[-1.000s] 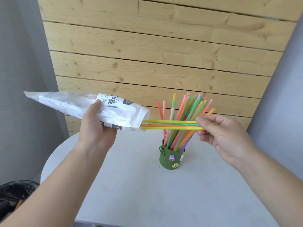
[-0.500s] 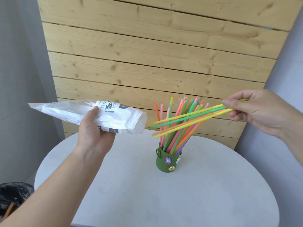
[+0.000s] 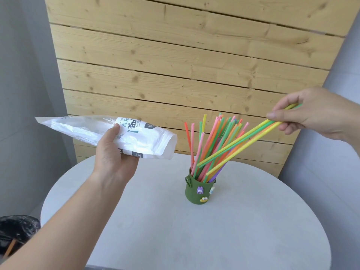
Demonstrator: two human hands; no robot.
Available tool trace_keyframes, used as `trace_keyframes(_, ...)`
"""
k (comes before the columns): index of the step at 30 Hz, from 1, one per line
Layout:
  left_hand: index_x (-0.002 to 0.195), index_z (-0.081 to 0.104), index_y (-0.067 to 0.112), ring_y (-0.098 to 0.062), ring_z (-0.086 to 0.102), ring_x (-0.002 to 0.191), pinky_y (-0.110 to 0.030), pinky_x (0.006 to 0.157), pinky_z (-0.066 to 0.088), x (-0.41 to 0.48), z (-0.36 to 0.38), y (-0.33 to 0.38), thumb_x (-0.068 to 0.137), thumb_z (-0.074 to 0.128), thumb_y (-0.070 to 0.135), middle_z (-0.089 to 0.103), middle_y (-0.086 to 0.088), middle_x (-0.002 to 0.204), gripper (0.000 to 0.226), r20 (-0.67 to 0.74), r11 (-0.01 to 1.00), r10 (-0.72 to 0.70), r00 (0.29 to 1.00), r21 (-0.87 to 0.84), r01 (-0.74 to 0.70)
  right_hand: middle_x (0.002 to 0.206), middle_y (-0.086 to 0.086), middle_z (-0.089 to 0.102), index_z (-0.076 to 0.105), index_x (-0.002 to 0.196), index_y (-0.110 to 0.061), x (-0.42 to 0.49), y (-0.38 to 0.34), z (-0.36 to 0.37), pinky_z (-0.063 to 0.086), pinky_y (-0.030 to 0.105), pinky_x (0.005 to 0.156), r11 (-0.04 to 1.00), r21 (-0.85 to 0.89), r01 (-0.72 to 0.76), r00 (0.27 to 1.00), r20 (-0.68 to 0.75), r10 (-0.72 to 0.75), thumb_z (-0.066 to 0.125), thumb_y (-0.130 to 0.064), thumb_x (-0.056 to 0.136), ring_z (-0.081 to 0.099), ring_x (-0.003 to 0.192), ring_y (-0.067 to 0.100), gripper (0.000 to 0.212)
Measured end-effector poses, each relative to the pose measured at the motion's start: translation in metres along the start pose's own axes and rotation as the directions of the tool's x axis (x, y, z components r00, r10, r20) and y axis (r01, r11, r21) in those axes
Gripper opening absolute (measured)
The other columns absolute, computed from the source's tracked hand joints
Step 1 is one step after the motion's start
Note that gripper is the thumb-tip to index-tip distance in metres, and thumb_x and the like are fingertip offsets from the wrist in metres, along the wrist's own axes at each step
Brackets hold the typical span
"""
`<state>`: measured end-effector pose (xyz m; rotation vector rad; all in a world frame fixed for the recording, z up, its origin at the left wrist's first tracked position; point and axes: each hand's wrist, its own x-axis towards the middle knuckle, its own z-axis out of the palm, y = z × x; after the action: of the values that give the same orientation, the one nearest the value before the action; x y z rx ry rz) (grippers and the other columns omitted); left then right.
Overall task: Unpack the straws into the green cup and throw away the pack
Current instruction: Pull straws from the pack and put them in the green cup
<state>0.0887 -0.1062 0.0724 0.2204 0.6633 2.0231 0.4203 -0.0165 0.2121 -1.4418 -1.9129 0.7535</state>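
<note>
White plastic pack [image 3: 140,139], one, crumpled, mouth gaping, hanging above desk [image 3: 175,230]; left grip [image 3: 115,158] clutching it. Right grip [image 3: 315,114] pinching four straws [image 3: 243,141], two yellow, green, orange, slanting over one green cup [image 3: 196,193] standing on desk, holding bunch [image 3: 206,149] too dense for counting.

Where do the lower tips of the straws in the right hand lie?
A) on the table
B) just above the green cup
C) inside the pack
B: the straws pinched by the right hand slant down to just above the green cup, clear of the pack.
</note>
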Motion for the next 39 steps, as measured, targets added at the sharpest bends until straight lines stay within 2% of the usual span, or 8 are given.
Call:
trace_keyframes(5, 0.1, 0.069, 0.012, -0.022, 0.078, 0.087, -0.041, 0.088, 0.06, -0.001, 0.0, 0.0, 0.102, 0.058, 0.017, 0.08, -0.002, 0.083, 0.012, 0.004, 1.0, -0.001, 1.0, 0.018, 0.001, 0.067, 0.017, 0.074, 0.073, 0.083, -0.007, 0.011, -0.012, 0.024, 0.058, 0.03, 0.059, 0.973, -0.222, 0.068, 0.998, 0.019, -0.065, 0.082, -0.022, 0.08, 0.067, 0.048, 0.017, 0.018)
trace_keyframes(9, 0.098, 0.069, 0.012, -0.021, 0.078, 0.085, -0.041, 0.088, 0.06, -0.001, 0.0, 0.001, 0.102, 0.058, 0.018, 0.08, -0.001, 0.082, 0.012, 0.0, 1.0, 0.001, 1.0, 0.027, -0.001, 0.062, 0.006, 0.074, 0.071, 0.082, -0.014, 0.014, -0.022, 0.049, 0.049, 0.025, 0.055, 0.931, -0.336, 0.145, 0.989, 0.041, -0.139, 0.08, -0.027, 0.083, 0.069, 0.046, 0.011, 0.017)
trace_keyframes(18, 0.099, 0.069, 0.012, -0.022, 0.078, 0.085, -0.043, 0.094, 0.058, 0.0, 0.0, 0.001, 0.102, 0.058, 0.018, 0.08, -0.002, 0.083, 0.013, 0.012, 1.0, -0.005, 1.0, 0.02, 0.005, 0.06, -0.001, 0.07, 0.069, 0.077, -0.022, 0.016, -0.027, 0.101, 0.054, 0.026, 0.057, 0.778, -0.56, 0.283, 0.959, 0.17, -0.226, 0.077, -0.031, 0.085, 0.069, 0.045, 0.011, 0.015)
trace_keyframes(22, 0.098, 0.069, 0.012, -0.022, 0.078, 0.085, -0.045, 0.099, 0.056, 0.0, 0.001, 0.001, 0.103, 0.057, 0.018, 0.079, -0.002, 0.082, 0.014, 0.019, 1.0, -0.004, 1.0, 0.014, 0.004, 0.067, -0.003, 0.058, 0.066, 0.079, -0.023, 0.019, -0.022, 0.115, 0.04, 0.028, 0.054, 0.698, -0.633, 0.334, 0.942, 0.191, -0.277, 0.072, -0.039, 0.088, 0.057, 0.06, 0.012, 0.019)
trace_keyframes(25, 0.098, 0.069, 0.012, -0.023, 0.077, 0.089, -0.046, 0.101, 0.055, 0.001, 0.0, 0.001, 0.103, 0.058, 0.019, 0.08, -0.003, 0.084, 0.014, 0.016, 1.0, -0.011, 1.0, 0.006, 0.011, 0.068, -0.005, 0.056, 0.062, 0.078, -0.027, 0.017, -0.012, 0.125, 0.037, 0.033, 0.063, 0.66, -0.664, 0.352, 0.933, 0.193, -0.303, 0.062, -0.044, 0.093, 0.053, 0.069, 0.021, 0.023)
trace_keyframes(29, 0.098, 0.069, 0.012, -0.023, 0.077, 0.09, -0.046, 0.102, 0.055, 0.001, 0.0, 0.001, 0.102, 0.059, 0.019, 0.08, -0.003, 0.084, 0.013, 0.009, 1.0, -0.017, 1.0, 0.005, 0.017, 0.1, -0.004, 0.055, 0.064, 0.094, -0.027, 0.011, -0.003, 0.133, 0.043, 0.038, 0.067, 0.542, -0.748, 0.382, 0.902, 0.174, -0.395, 0.047, -0.048, 0.097, 0.059, 0.092, 0.027, 0.028)
trace_keyframes(35, 0.098, 0.068, 0.012, -0.021, 0.078, 0.081, -0.045, 0.1, 0.056, 0.0, 0.002, 0.0, 0.103, 0.058, 0.019, 0.079, -0.002, 0.08, 0.013, 0.001, 1.0, -0.012, 1.0, 0.021, 0.012, 0.103, -0.003, 0.047, 0.062, 0.108, -0.026, 0.01, -0.003, 0.124, 0.046, 0.037, 0.077, 0.612, -0.694, 0.379, 0.884, 0.075, -0.461, 0.053, -0.045, 0.092, 0.052, 0.108, 0.023, 0.026)
trace_keyframes(39, 0.099, 0.069, 0.012, -0.023, 0.078, 0.087, -0.046, 0.102, 0.055, 0.001, 0.0, 0.0, 0.102, 0.059, 0.019, 0.079, -0.003, 0.083, 0.012, 0.001, 1.0, -0.017, 1.0, 0.012, 0.017, 0.106, -0.001, 0.048, 0.064, 0.116, -0.02, 0.011, 0.001, 0.123, 0.044, 0.035, 0.08, 0.632, -0.654, 0.416, 0.848, 0.028, -0.529, 0.055, -0.042, 0.092, 0.049, 0.111, 0.024, 0.034)
